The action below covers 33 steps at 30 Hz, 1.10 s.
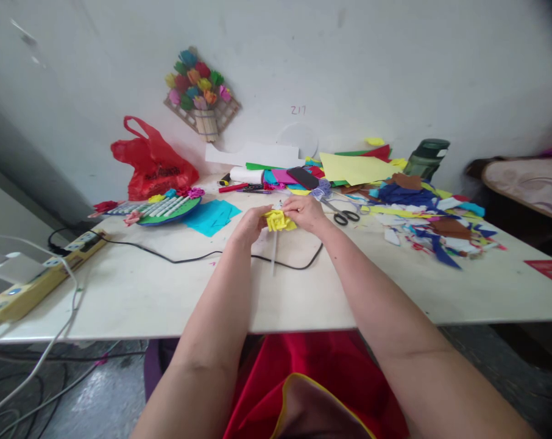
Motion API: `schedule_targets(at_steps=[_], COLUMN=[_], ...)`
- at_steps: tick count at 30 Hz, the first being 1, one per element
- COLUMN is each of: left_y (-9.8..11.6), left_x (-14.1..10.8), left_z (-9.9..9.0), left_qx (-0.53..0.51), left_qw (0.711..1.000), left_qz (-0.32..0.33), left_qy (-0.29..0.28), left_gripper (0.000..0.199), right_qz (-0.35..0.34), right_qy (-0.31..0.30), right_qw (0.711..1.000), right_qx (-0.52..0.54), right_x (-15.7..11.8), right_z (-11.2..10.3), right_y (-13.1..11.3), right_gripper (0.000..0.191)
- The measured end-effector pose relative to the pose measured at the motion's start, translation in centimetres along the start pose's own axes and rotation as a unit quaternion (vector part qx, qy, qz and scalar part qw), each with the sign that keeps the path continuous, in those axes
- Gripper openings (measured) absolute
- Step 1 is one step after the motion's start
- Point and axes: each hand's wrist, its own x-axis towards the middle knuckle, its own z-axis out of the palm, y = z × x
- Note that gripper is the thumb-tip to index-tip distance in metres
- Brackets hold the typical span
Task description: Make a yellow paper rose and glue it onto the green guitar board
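Right hand [306, 213] pinches ruffled yellow paper [279, 221] at two o'clock, left hand [252, 224] grips nine-o'clock side, mid-view. Folds formed; I judge shaping unfinished. Pale stick [273, 255] at six o'clock; joining unclear.

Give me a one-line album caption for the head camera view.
Left hand and right hand hold a ruffled yellow piece at a white table, scissors lying nearby.

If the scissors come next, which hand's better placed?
Right hand, probably: the scissors lie just beside it, handles angled outward on its side. The left hand would have to cross past the yellow piece. Both hands are occupied with that piece, though.
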Motion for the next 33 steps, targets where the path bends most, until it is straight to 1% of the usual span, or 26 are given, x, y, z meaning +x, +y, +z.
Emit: schedule_targets(at_steps=[6,14,19,22,26,29,33], left_y=[-0.2,-0.1,0.0,0.0,0.0,-0.2,-0.2], left_x=[0.2,0.2,0.1,0.0,0.1,0.2,0.4], left_z=[-0.3,-0.6,-0.6,-0.7,-1.2,-1.6,-1.9], left_qx=[0.009,0.028,0.044,0.070,0.107,0.120,0.140], left_qw=[1.000,0.999,0.999,0.997,0.991,0.988,0.985], left_qz=[0.003,0.004,0.004,0.020,0.059,0.070,0.076], left_qy=[-0.025,-0.033,-0.022,-0.024,-0.051,-0.063,-0.071], left_gripper=[0.009,0.011,0.016,0.019,0.024,0.026,0.030], right_qz=[-0.011,-0.030,-0.026,-0.020,-0.021,-0.014,-0.003], right_qy=[0.016,0.015,0.003,-0.006,-0.014,-0.027,-0.038], right_qw=[1.000,0.998,0.998,0.998,0.997,0.998,0.999], right_qx=[-0.023,-0.048,-0.055,-0.063,-0.071,-0.058,0.010], right_x=[0.0,-0.2,-0.2,-0.3,-0.4,-0.5,-0.4], right_z=[0.1,0.0,-0.1,-0.1,-0.4,-0.5,-0.4], right_y=[-0.1,-0.5,-0.5,-0.4,-0.4,-0.4,0.1], right_gripper=[0.022,0.023,0.023,0.023,0.023,0.023,0.026])
